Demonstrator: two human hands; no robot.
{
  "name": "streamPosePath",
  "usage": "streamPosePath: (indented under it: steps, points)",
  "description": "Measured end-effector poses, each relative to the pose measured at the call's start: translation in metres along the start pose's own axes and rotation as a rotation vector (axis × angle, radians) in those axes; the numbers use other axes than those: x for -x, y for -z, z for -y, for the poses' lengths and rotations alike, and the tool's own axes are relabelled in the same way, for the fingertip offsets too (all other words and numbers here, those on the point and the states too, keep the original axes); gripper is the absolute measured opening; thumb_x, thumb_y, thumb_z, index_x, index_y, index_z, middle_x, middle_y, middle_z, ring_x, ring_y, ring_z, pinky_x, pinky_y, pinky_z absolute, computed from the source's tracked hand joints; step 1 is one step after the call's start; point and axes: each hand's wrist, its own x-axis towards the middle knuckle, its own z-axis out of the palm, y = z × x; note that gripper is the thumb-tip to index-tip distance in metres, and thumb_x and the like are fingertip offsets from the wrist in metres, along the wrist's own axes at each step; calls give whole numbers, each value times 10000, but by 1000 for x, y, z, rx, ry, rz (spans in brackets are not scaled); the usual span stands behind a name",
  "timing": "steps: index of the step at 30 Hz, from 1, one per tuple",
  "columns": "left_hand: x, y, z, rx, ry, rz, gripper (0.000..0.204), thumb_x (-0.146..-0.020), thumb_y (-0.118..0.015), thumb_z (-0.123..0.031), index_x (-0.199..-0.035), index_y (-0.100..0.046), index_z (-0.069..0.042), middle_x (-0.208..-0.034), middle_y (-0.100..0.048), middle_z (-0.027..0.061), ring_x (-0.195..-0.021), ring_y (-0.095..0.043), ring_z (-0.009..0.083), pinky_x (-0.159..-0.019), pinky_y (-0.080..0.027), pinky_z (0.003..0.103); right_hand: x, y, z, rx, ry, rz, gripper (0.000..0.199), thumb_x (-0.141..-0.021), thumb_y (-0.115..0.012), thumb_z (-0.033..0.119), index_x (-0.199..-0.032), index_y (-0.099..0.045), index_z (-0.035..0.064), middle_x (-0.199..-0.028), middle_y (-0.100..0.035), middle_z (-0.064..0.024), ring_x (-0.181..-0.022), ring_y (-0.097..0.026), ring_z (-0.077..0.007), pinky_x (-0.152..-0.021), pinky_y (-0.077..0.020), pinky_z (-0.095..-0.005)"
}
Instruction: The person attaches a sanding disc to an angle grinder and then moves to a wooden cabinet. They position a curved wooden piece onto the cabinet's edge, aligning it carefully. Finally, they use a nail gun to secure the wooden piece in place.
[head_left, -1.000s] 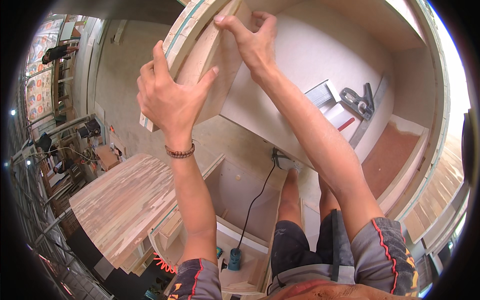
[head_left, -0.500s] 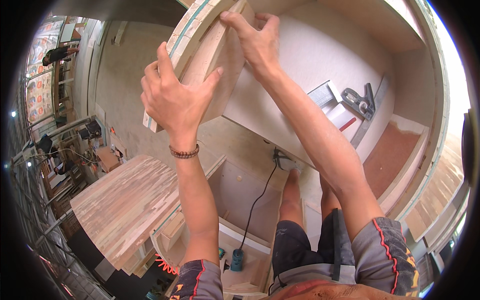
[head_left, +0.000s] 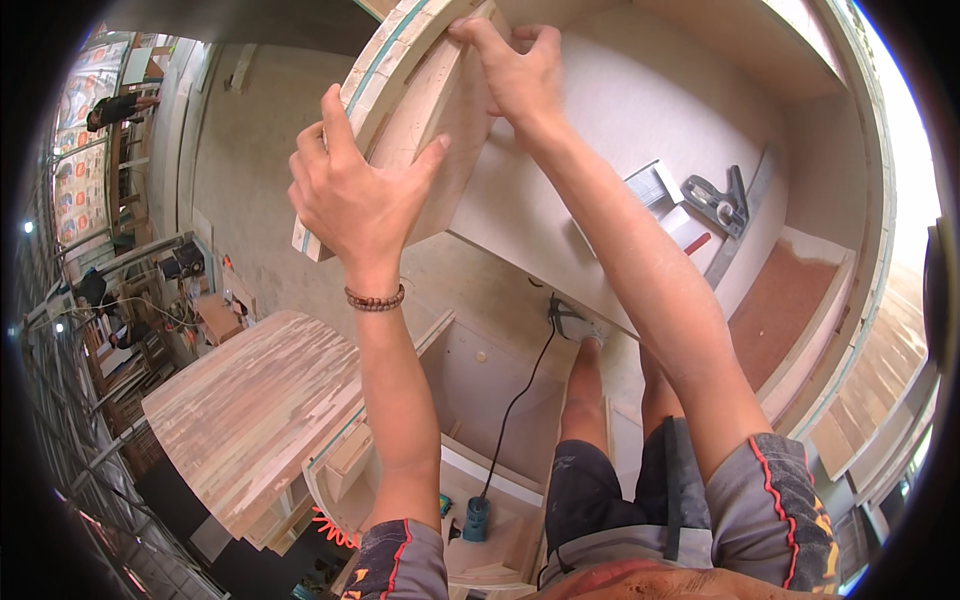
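Cabinet (head_left: 650, 90), curved and wooden, far right (teal line along its rim). Slatted panel (head_left: 260, 410), near left. Wooden board (head_left: 463, 170), lying along the cabinet's left rim. Left hand (head_left: 362, 205), gripping board and rim together, thumb on the board. Right hand (head_left: 522, 80), clasping the board's upper edge, farther away. Teal power tool (head_left: 475, 522), corded, near. Grey clamp (head_left: 715, 205), inside the cabinet, right. Bracelet (head_left: 375, 300), left wrist.

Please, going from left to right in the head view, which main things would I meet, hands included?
Distant person → left hand → right hand → dark clamp-like tool → reddish-brown panel.
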Motion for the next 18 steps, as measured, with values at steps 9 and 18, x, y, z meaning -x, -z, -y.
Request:
streamPosePath:
  steps: [9, 18]
  points:
    - [0, 1, 0, -9, 10, 15, 1014, -582, -926, -606, -1424, -573, -166, -1195, -663, 134, -1093, -661, 357, -894, -542, 513, 5, 1, 4, -6, 22, -30, 1065, -662, -808, 573, -1333, -450, -173, -1264, -571, -325, -1132, -657, -387, -936, -572, -423]
    - [0, 0, -1, -19, 17, 22, 1020, -575, -933, -588, -1424, -559, -164, -1197, -654, 131, -1095, -647, 350, -901, -527, 508, 4, 1, -1, 22, 57, -17, 1095, -680, -801, 616, -1344, -442, -176, -1261, -573, -335, -1155, -649, -402, -949, -564, -430]
